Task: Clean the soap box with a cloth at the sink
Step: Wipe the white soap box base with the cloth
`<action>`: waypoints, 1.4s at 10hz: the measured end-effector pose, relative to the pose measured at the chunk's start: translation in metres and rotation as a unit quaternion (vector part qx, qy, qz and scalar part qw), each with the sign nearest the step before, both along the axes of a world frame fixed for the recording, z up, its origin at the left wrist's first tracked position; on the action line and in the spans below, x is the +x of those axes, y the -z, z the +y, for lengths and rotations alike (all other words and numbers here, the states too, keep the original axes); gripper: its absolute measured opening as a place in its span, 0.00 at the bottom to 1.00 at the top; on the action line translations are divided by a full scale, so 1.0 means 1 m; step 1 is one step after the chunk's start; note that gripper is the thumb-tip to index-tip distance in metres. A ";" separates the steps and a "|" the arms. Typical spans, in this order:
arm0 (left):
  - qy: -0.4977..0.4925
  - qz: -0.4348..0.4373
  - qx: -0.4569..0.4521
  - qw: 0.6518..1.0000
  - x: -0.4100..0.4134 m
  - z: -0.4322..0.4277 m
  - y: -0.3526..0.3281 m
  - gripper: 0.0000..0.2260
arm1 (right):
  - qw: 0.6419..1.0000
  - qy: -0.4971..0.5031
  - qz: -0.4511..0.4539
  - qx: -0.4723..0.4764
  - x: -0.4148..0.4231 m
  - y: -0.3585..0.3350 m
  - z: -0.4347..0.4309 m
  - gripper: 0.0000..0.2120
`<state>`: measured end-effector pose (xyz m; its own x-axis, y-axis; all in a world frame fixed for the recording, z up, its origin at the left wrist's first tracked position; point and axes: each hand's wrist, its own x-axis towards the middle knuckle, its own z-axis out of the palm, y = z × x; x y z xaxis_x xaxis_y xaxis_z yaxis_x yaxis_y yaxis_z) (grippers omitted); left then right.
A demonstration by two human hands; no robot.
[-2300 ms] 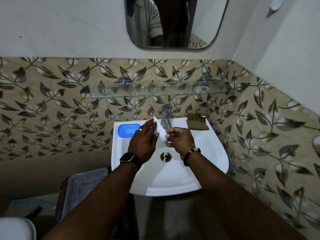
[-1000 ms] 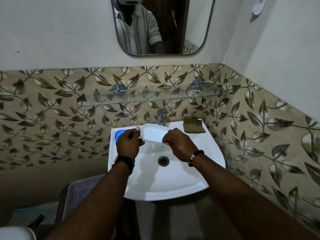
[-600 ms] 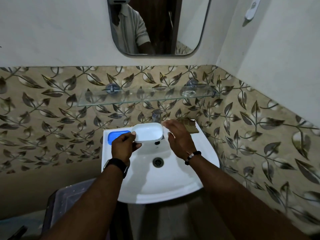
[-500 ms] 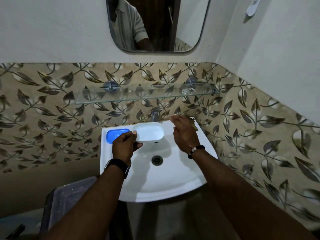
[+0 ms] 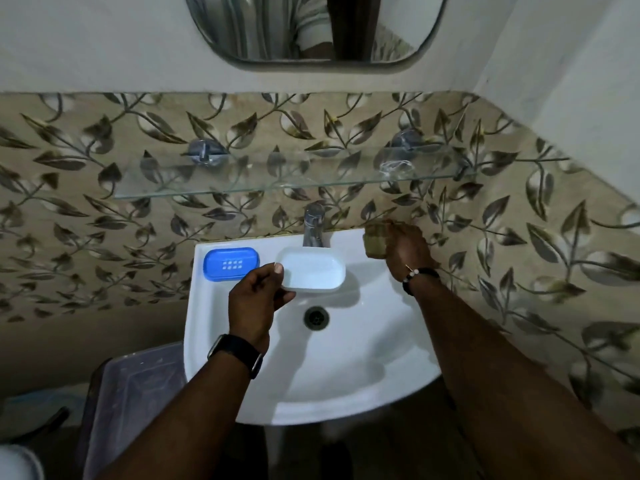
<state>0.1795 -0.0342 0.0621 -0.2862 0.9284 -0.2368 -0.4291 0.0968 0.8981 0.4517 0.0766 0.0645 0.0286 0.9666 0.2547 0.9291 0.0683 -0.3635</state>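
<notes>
My left hand [image 5: 258, 301] holds the white soap box tray [image 5: 313, 273] by its left rim, level over the back of the white sink [image 5: 311, 386], just in front of the tap [image 5: 313, 225]. The blue slotted soap box part [image 5: 231, 264] lies on the sink's back left corner. My right hand [image 5: 407, 249] rests on the brownish-green cloth [image 5: 374, 242] at the sink's back right corner, fingers closed around it; the hand hides much of the cloth.
A glass shelf [image 5: 242, 183] runs along the leaf-patterned tile wall above the tap, with a mirror [image 5: 311, 29] higher up. A clear lidded plastic bin [image 5: 135, 393] stands on the floor left of the sink. The drain [image 5: 316, 317] sits mid-basin.
My right hand let go of the white tray and moved right to the cloth at the back corner. My left hand kept the tray, turning it level under the tap.
</notes>
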 end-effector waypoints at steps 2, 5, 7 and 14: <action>-0.042 0.001 -0.011 0.999 0.012 0.017 0.013 0.06 | 0.990 0.013 -0.074 -0.121 0.013 0.044 0.036 0.18; -0.063 0.003 -0.010 0.998 0.021 0.027 0.016 0.05 | 0.996 0.007 -0.050 -0.079 0.023 0.077 0.037 0.16; -0.023 -0.038 -0.014 0.999 0.023 0.027 0.012 0.08 | 0.991 0.084 0.099 -0.024 0.025 0.047 0.046 0.12; 0.125 -0.047 0.017 0.991 -0.003 -0.024 -0.016 0.07 | 0.948 -0.300 -0.055 0.089 -0.113 -0.066 -0.117 0.16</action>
